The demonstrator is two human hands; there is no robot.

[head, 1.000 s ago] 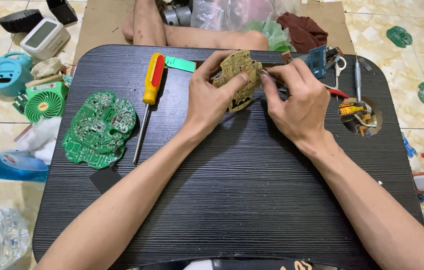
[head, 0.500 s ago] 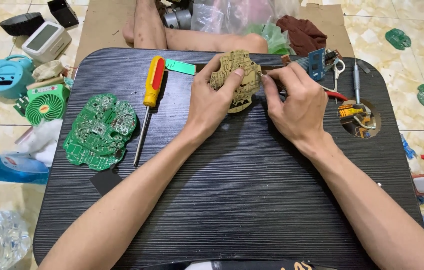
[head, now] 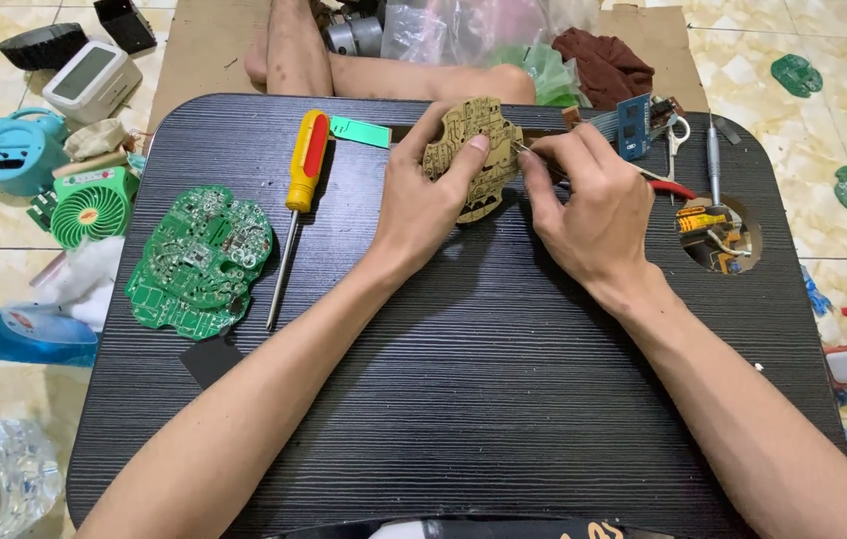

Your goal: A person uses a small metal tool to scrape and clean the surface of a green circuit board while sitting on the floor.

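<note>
Head view: the tan board (head: 473,158) sits at twelve o'clock on the black table (head: 463,399), tilted up in the left hand (head: 423,205), fingers pinching its edges. It looks light, stiff and thin, likely brittle, best gripped by the rim. Irregular outline, traces showing. The right hand (head: 588,205) pinches a thin tool (head: 521,150) at its three o'clock edge.

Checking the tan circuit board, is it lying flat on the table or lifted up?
Lifted: the left hand holds the tan circuit board tilted, above the table.
</note>
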